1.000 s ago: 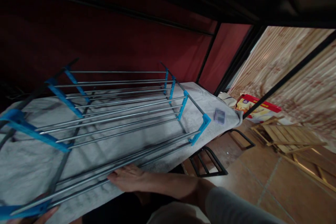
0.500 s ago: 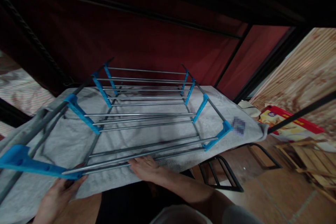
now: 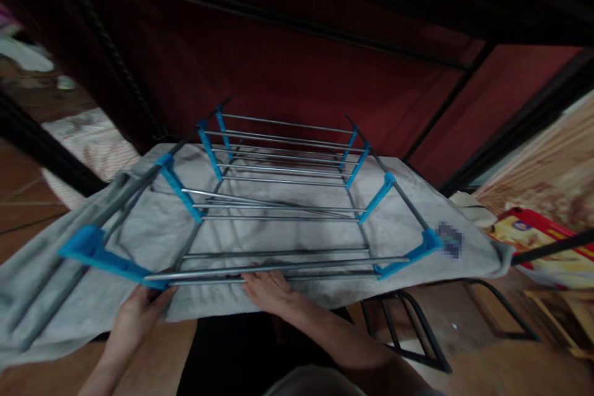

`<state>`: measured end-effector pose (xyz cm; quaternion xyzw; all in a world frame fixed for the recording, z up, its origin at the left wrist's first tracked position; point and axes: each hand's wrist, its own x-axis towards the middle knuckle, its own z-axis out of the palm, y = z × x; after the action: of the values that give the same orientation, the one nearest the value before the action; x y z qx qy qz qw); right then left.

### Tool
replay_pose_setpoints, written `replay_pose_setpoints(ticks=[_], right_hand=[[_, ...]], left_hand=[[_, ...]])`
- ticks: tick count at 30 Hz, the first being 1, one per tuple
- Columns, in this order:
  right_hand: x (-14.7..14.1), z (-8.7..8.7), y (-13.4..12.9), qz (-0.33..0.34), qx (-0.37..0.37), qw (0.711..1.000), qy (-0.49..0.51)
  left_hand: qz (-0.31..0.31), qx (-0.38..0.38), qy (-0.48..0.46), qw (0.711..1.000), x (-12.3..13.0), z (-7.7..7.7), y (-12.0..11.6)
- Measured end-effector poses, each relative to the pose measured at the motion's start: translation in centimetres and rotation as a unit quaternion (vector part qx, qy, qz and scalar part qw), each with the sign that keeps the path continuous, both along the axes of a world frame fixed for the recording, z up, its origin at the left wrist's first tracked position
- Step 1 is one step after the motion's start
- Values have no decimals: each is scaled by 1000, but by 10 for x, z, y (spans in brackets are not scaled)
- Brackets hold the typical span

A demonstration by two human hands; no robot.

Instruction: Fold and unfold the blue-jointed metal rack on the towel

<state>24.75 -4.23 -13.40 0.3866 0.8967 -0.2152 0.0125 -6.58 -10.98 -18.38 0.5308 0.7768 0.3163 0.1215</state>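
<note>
A rack of grey metal tubes and blue plastic brackets lies on its side on a grey cloth (image 3: 130, 241). My left hand (image 3: 137, 315) is closed around the lower end of the nearest left blue bracket (image 3: 111, 262), its fingertips partly hidden beneath. My right hand (image 3: 266, 291) curls its fingers over the near lower metal tube (image 3: 208, 281), left of its middle. Just above runs another near tube (image 3: 325, 265), spanning toward the right-hand bracket (image 3: 417, 253). In the second row, one loose-looking tube (image 3: 241, 200) slants down to the right across its neighbours.
Behind the rack hangs a dark red panel (image 3: 278, 68) in a dark frame. A black metal frame (image 3: 417, 328) stands below the cloth's right edge. Farther right are a red and yellow package (image 3: 533, 232) and a wooden piece (image 3: 557, 322).
The view has turned left, so the rack appears farther right. One second-row tube now slants more steeply, its right end lower. Both hands keep their places on the near row.
</note>
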Motion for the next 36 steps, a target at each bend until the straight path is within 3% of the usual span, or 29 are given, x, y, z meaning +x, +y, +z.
replay_pose_setpoints(ticks=[4, 9, 15, 36], right_hand=[[0, 8, -1, 1, 2, 1000, -15], [0, 10, -1, 11, 5, 1000, -21], [3, 6, -2, 20, 2, 1000, -18], [7, 3, -3, 15, -15, 1000, -23]], left_hand=[[10, 23, -116, 993, 19, 19, -6], [28, 61, -152, 986, 23, 13, -10], [15, 68, -161, 984, 24, 3, -14], [11, 32, -110, 993, 32, 9, -15]])
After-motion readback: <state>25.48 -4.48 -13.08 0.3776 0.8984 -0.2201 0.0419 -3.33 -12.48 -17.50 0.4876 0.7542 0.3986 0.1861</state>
